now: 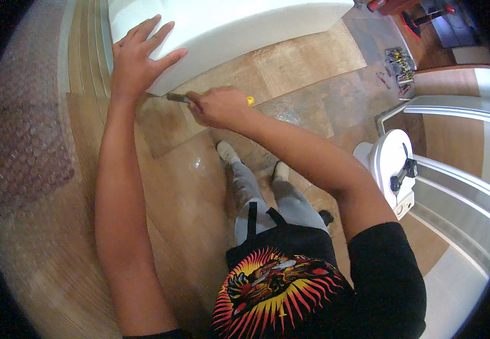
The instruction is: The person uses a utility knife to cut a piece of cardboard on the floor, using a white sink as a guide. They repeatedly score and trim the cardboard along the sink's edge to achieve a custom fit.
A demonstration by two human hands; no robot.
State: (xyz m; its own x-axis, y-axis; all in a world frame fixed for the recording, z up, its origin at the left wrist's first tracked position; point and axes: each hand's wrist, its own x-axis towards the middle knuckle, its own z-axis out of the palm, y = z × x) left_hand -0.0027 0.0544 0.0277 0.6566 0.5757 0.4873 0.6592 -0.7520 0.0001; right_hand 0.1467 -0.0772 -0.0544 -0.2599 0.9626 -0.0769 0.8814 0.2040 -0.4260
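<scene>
A large white box-like piece [239, 35] stands on the floor at the far side, its near corner facing me. My left hand [137, 59] lies on that corner with fingers spread, pressing on the white surface. Close by on the right, my right hand [222, 107] is closed around a flat-bladed hand tool [176, 98]. The tool's dull metal blade points left, at the bottom of the white corner. A yellow handle end [250, 101] sticks out behind the fist; the rest of the handle is hidden.
Wood-look planks [171, 192] cover the floor. Bubble wrap [27, 118] lies at the left, beside stacked plank edges [87, 45]. At right are a white toilet-shaped fixture [389, 155] with a black object on it, white-framed panels [454, 107] and a tool tray [400, 68].
</scene>
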